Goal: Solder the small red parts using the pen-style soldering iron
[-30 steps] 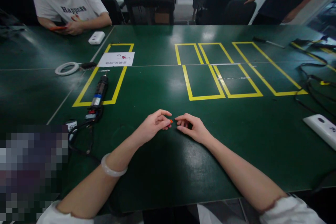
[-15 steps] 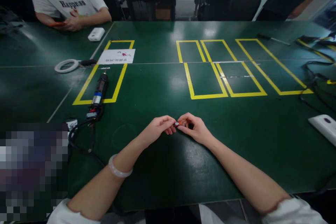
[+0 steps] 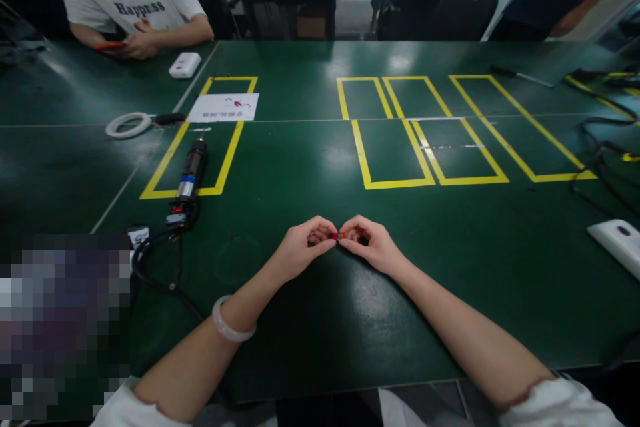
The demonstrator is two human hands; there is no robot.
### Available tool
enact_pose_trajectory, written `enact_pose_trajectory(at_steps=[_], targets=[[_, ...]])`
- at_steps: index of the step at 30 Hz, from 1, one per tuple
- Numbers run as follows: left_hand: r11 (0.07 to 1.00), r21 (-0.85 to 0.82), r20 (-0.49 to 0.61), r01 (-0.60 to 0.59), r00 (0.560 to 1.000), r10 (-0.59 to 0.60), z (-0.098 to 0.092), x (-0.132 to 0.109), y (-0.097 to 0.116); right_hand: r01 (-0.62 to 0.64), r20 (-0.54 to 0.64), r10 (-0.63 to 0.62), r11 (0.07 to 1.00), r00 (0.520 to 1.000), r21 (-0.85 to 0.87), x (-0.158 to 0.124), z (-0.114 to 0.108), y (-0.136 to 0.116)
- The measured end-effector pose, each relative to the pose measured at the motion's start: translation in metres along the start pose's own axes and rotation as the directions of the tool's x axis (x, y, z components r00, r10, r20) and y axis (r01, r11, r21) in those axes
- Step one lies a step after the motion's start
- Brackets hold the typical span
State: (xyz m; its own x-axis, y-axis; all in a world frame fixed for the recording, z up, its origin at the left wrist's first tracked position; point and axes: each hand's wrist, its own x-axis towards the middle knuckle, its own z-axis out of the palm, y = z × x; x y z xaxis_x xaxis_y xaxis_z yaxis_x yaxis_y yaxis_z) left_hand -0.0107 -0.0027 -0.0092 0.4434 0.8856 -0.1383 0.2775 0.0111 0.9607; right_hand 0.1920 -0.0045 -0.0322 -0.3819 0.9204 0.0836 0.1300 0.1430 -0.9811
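My left hand point(image 3: 300, 250) and my right hand point(image 3: 373, 244) meet fingertip to fingertip over the green table point(image 3: 450, 267), near its front middle. Both are closed in a pinch on one small red-orange part point(image 3: 337, 235) held between them. The part is tiny and mostly covered by my fingers, so I cannot make out its shape. A pale bracelet point(image 3: 231, 323) is on my left wrist.
A cylindrical tool point(image 3: 191, 170) with a black cable point(image 3: 160, 267) lies in the left yellow-taped box. A white sheet point(image 3: 225, 107), a tape ring point(image 3: 128, 125) and a white device point(image 3: 185, 65) lie behind it. More yellow boxes point(image 3: 400, 140) are centre-right. A person in a white shirt point(image 3: 133, 3) sits far left.
My two hands have come together: a second ago their fingertips were apart with the red-orange part at my left fingers, and now both pinch it.
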Motion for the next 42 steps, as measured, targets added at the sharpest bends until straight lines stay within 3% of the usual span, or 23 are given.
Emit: enact_pose_trajectory(at_steps=[6,15,32,34,37,39,42], targets=[[0.999,-0.044,-0.020,0.014,1.000,-0.015,0.000,0.001,-0.004,0.104,0.029,-0.102,0.988,0.994,-0.111,-0.001,0.000,0.001],[1.000,-0.007,-0.027,-0.007,1.000,0.007,-0.001,0.000,-0.003,0.117,0.017,-0.116,0.961,0.993,-0.251,0.000,-0.002,-0.003],[0.996,0.067,0.034,-0.061,0.998,0.059,-0.005,0.000,0.000,0.162,0.055,-0.153,0.944,0.987,-0.288,0.000,-0.004,-0.002],[0.985,0.156,0.027,-0.079,0.997,0.076,-0.017,0.000,0.002,0.146,0.047,-0.138,0.949,0.989,-0.279,0.000,-0.004,-0.002],[0.908,0.410,-0.105,-0.080,0.985,0.134,-0.050,-0.002,0.005,0.113,0.034,-0.108,0.957,0.994,-0.266,0.001,-0.004,-0.002],[0.781,0.624,-0.231,-0.003,0.955,0.188,-0.082,-0.009,0.006,0.099,0.033,-0.094,0.960,0.995,-0.262,0.001,-0.004,-0.002],[0.475,0.837,-0.412,0.271,0.883,0.224,-0.133,-0.026,0.001,0.090,0.033,-0.084,0.961,0.996,-0.260,0.001,-0.004,-0.002]])
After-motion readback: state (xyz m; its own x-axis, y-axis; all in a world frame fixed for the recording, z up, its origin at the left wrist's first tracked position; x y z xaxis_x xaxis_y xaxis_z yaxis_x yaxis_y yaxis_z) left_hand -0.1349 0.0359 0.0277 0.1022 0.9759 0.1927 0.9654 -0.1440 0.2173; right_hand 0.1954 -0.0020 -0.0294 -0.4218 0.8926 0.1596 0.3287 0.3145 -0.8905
